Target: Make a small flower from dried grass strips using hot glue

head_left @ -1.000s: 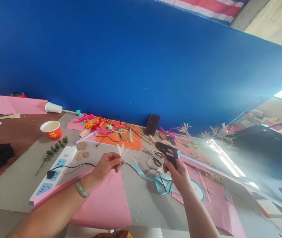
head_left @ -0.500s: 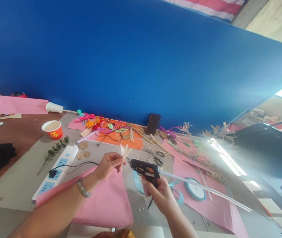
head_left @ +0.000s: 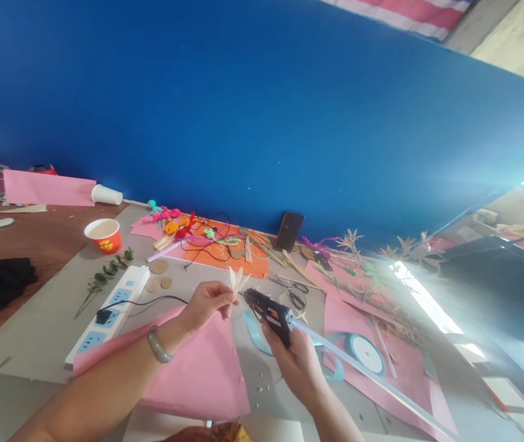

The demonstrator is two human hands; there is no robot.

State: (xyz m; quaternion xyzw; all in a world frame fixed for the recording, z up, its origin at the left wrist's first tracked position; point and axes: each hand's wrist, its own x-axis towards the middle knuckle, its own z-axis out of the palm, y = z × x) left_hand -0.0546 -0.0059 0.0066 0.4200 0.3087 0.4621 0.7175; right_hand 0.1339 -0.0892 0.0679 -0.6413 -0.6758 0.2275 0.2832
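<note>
Between the thumb and fingers of my left hand [head_left: 212,301] is a small pale flower [head_left: 238,280] with thin pointed petals, held upright. My right hand [head_left: 295,356] is wrapped round the handle of a black hot glue gun [head_left: 268,310]. Its nozzle points left and sits close beside the base of the flower; I cannot tell whether they touch. A long clear glue stick [head_left: 363,363] sticks out of the gun's back end toward the lower right. Below my left hand lies a pink sheet [head_left: 197,374].
At left are a white power strip [head_left: 118,301] with a black plug, a green leafy sprig [head_left: 105,276] and a paper cup [head_left: 105,236]. Scissors [head_left: 296,298], a phone [head_left: 289,231] and a ribbon spool [head_left: 367,353] lie beyond and right. A blue panel [head_left: 243,110] rises behind.
The glue gun has tilted, its back end and glue stick swinging downward, while its nozzle stays near the flower. My left hand still pinches the flower. The whole view has shifted slightly.
</note>
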